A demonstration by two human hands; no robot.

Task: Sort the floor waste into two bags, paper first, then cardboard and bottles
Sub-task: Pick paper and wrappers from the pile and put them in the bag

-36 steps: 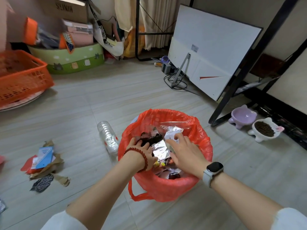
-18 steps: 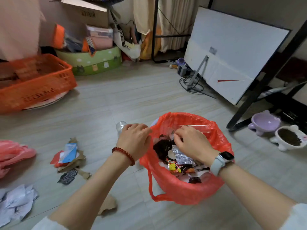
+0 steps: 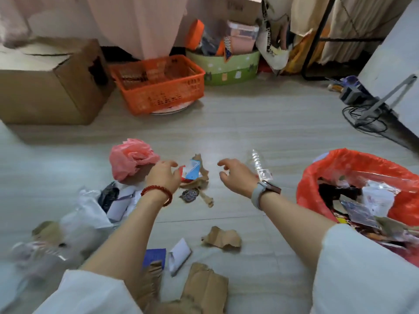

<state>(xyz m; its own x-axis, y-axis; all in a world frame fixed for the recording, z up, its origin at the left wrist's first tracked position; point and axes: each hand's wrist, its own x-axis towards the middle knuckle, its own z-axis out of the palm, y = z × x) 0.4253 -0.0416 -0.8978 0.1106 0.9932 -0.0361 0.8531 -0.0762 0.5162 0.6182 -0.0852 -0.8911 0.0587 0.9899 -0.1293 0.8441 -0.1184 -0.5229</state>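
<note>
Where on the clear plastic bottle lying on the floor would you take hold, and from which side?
Take the bottle round its ribbed middle, coming down from above. It lies on its side on the floor, just beyond the right hand, so its long flank faces up and the ribs should help a grip hold. The red bag sits close on its right.
</note>
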